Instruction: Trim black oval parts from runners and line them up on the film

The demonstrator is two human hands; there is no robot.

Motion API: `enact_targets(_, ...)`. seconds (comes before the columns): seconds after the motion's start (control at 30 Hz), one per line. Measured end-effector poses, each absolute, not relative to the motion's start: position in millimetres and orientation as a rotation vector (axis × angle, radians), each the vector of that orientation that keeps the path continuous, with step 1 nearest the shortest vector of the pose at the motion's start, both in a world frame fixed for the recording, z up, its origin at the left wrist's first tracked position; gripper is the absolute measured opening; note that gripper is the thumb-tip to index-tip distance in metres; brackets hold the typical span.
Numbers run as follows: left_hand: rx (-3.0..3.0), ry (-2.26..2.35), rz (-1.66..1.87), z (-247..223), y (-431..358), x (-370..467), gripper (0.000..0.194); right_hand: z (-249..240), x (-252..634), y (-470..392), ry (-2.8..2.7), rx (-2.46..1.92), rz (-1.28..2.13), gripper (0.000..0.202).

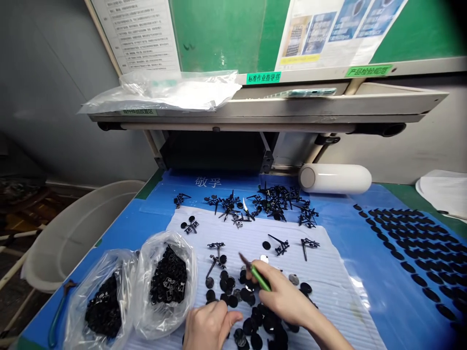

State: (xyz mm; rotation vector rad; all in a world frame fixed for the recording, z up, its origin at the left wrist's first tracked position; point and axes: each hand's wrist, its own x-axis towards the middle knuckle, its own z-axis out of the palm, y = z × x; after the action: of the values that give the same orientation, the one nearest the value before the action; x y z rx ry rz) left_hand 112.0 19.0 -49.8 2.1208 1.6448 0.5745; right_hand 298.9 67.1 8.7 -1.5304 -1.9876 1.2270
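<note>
My right hand (282, 291) is closed around green-handled pliers (260, 278). Their narrow brownish jaws point up and to the left; whether the jaws are apart I cannot tell. Loose black discs (251, 297) lie in a pile under and around this hand. At the bottom edge my left hand (208, 324) is closed, fingers curled under and thumb stretched right, beside the pile. What it holds, if anything, is hidden. Beyond the hands, black branched plastic pieces (218, 250) lie on a white cloth (251, 232).
Two clear bags of small black parts (170, 274) (104, 311) stand on the left. Teal-handled pliers (58, 316) lie beside them. Rows of black discs (412, 238) cover the right side. At the back are tangled black sprues (277, 199), a white cylinder (337, 178) and a shelf (262, 109).
</note>
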Motion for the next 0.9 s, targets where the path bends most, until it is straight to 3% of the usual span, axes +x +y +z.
enact_targets(0.17,2.239,1.396,0.358,-26.0,32.8,113.3,0.026,8.7,268.1,75.4,-2.197,-1.307,1.197,0.064)
enact_targets(0.37,2.251,1.082,0.128,34.7,81.0,86.1,0.012,-6.0,249.6,92.0,-2.215,-1.371,1.122,0.066)
enact_targets(0.47,2.215,1.341,0.12,50.7,134.7,62.1,0.024,-5.4,254.4,100.9,-2.068,-1.387,1.149,0.067)
enact_targets(0.63,2.126,1.736,-0.012,36.4,213.3,41.8,0.03,-2.9,273.7,108.1,-1.852,-1.582,1.171,0.068)
enact_targets(0.9,2.053,1.673,-0.058,16.2,223.0,41.1,0.03,5.7,299.9,74.0,-1.671,-1.645,1.039,0.057)
